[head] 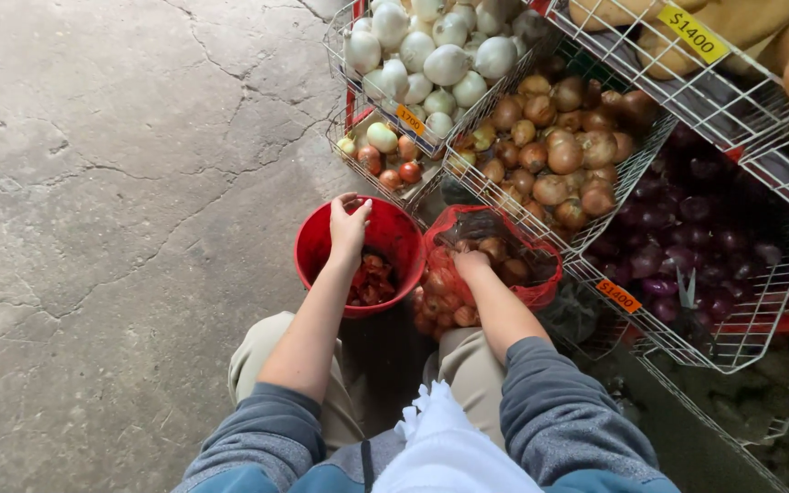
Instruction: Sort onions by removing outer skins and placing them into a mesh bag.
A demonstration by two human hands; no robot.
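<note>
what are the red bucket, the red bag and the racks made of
Bucket: likely plastic, smooth, evenly coloured wall with a slight sheen. Bag: looks like plastic mesh netting, since the brown onions show through it. Racks: wire, probably white-coated metal, judging by the thin crossed rods. Left hand is in the bucket, right hand in the bag.

Red bucket point(314, 239), red mesh sack point(541, 290)

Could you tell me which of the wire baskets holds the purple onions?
The wire basket farthest right, low beside the brown-onion basket; the others hold white, brown or mixed onions.
</note>
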